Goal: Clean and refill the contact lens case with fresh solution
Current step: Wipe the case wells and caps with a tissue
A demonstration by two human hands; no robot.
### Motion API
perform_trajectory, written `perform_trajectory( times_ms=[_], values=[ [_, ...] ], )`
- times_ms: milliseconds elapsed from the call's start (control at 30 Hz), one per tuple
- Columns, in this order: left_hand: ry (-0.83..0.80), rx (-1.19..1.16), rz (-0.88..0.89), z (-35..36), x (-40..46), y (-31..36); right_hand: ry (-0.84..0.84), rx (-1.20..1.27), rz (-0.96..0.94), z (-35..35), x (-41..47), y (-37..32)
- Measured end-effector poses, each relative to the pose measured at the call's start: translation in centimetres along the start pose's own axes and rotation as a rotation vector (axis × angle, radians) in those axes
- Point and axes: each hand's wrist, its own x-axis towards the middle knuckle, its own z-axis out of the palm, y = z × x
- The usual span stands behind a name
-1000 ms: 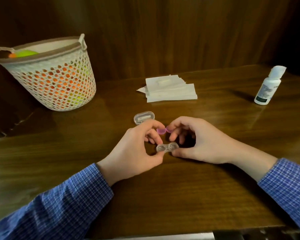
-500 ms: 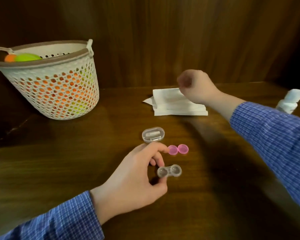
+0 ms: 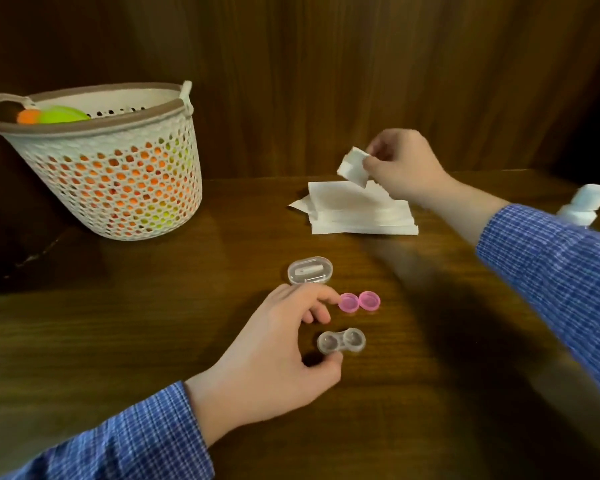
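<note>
Left hand (image 3: 274,355) sits on the wooden table (image 3: 118,341), thumb touching the clear lens case (image 3: 341,341). Two pink caps (image 3: 359,301) lie just beyond it, with a small clear box (image 3: 310,270) farther back. Right hand (image 3: 406,164) pinches a folded tissue (image 3: 353,167) above the tissue stack (image 3: 357,211). White basket (image 3: 111,174) far left, solution bottle (image 3: 584,204) far right, partly behind the sleeve.

Single head view, close, angled down over table (image 3: 430,341)

Your left hand (image 3: 274,355): fingers curled, thumb touching the lens case (image 3: 341,341). Your right hand (image 3: 404,164): raised beyond that case, pinching a tissue (image 3: 353,167).
</note>
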Motion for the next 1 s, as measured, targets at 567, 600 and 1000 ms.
perform_trajectory(
  times_ms=[567, 600, 1000],
  values=[
    [0.228, -0.492, -0.133, 0.4, 2.1, 3.3, -0.56, 0.886, 0.267, -2.0, -18.2, -2.3],
    [0.233, -0.53, -0.149, 0.5, 2.3, 3.4, -0.554, 0.913, 0.267, -2.1, -18.2, -2.2],
    [0.175, -0.775, -0.277, 0.2, 2.6, 3.1, -0.525, 0.757, 0.135, -2.0, -18.0, -1.4]
  ],
)
